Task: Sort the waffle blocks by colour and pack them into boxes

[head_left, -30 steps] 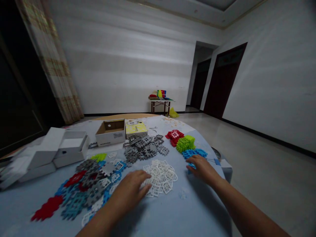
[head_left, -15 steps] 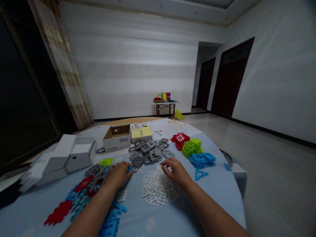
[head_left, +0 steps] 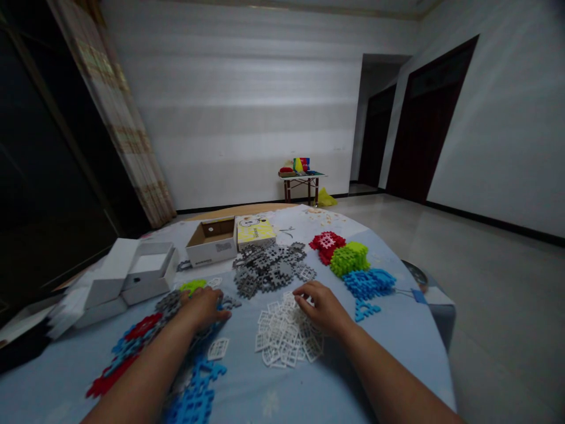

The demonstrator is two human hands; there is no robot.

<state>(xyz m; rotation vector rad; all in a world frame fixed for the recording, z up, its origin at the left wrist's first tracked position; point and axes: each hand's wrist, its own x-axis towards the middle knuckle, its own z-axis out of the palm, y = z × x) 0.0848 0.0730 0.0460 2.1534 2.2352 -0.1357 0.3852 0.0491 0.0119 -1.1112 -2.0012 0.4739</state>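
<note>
My left hand (head_left: 202, 308) rests on a mixed heap of interlocking plastic pieces at the left, thumb apart and fingers spread. Red pieces (head_left: 143, 327), blue pieces (head_left: 194, 391) and a lime-green piece (head_left: 193, 286) lie around it; what is under the palm is hidden. A grey piece (head_left: 230, 302) is just beyond the fingers. My right hand (head_left: 321, 306) hovers over or touches the far right edge of a pile of white window-shaped pieces (head_left: 285, 335). Its fingers are loosely curved, with a gap to the thumb, and no piece shows in them. A lone white window piece (head_left: 218, 348) lies between the hands.
A large grey pile (head_left: 269, 271) lies beyond the hands. Red (head_left: 326, 246), lime-green (head_left: 350, 259) and blue (head_left: 368, 284) piles sit at the right. Behind stand an open cardboard box (head_left: 212, 250), a yellow box (head_left: 256, 231) and white boxes (head_left: 148, 277) at the left.
My left hand has shifted left and slightly down over the mixed heap, uncovering the grey piece and the lone white window piece. My right hand stays by the white pile. The view has tilted a little.
</note>
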